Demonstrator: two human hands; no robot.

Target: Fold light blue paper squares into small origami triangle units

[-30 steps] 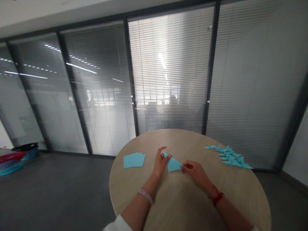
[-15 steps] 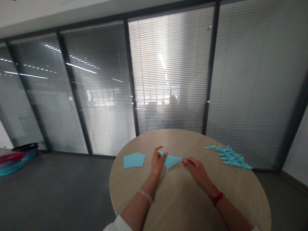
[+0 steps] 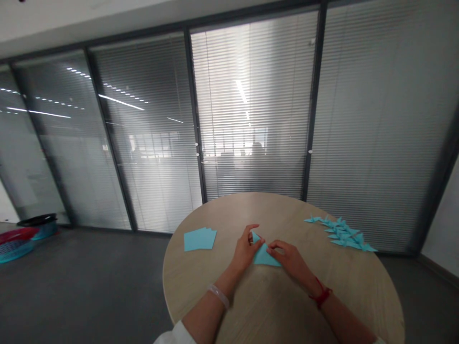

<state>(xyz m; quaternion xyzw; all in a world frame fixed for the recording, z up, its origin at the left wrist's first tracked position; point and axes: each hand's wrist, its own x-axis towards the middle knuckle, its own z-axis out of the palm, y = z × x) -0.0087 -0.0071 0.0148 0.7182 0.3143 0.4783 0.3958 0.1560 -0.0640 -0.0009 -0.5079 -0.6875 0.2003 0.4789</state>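
A folded light-blue paper triangle (image 3: 264,255) lies on the round wooden table (image 3: 272,210), its tip rising between my hands. My left hand (image 3: 246,249) holds the upper tip between its fingers. My right hand (image 3: 289,259) comes in from the right, fingertips on the paper's right corner. A stack of blue paper squares (image 3: 200,239) lies left of my left hand, out of reach of its fingers. Farther right sits a heap of small blue origami cranes (image 3: 340,234). My hands hide part of the folded paper.
The round table's rim curves close around the paper and cranes. Beyond it stands a glass partition with slatted blinds (image 3: 251,95), with dim seated figures (image 3: 256,162) behind. Red and blue plastic baskets (image 3: 16,246) stand on the dark floor at far left.
The blue paper has turned from a downward-pointing triangle to a shape with its tip upward, and it sits lower on the table. My hands have moved closer together around it.
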